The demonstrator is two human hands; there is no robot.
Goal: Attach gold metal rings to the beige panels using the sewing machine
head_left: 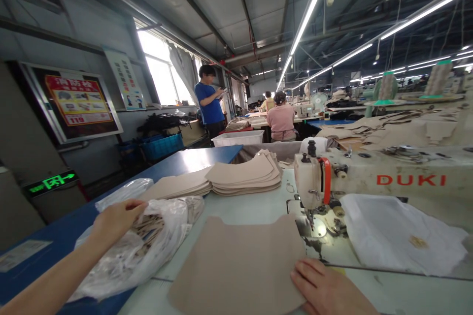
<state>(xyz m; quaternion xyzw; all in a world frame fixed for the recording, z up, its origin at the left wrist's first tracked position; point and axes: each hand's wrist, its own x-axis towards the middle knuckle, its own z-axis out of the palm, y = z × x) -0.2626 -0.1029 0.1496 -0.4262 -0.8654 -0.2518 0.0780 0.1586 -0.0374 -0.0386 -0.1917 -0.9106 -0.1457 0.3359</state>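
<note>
Head view, Sam: what are the hands doing?

**Sam:** One hand, the left hand (117,215), is on a clear plastic bag (144,251). Its fingers are bent over the top of the bag, pinching the plastic. The bag is full of little cut pieces and lies at the left edge of the counter (406,295).

**Mia:** And the other one?

**Sam:** That is the right hand (327,288). It lies flat with fingers spread on the near right corner of a tan fabric piece (240,266). It presses down and grips nothing.

**Mia:** Where is that tan piece?

**Sam:** Flat on the counter, right in front, just left of the needle of the sewing machine (369,179). Its right edge is near the foot but not under it.

**Mia:** So what step is this?

**Sam:** I think it is a getting-ready step. One hand holds the big piece still, and the other goes for a small piece in the bag.

**Mia:** What comes next, do you think?

**Sam:** My guess is the left hand has to find the bag's mouth and pull out just one piece. That needs a soft, careful pinch, because the plastic is slippery.

**Mia:** What else is around?

**Sam:** A stack of tan pieces (244,174) sits behind, and a white cloth (399,236) lies under the machine arm. A person in a blue shirt (209,101) stands far off.
</note>
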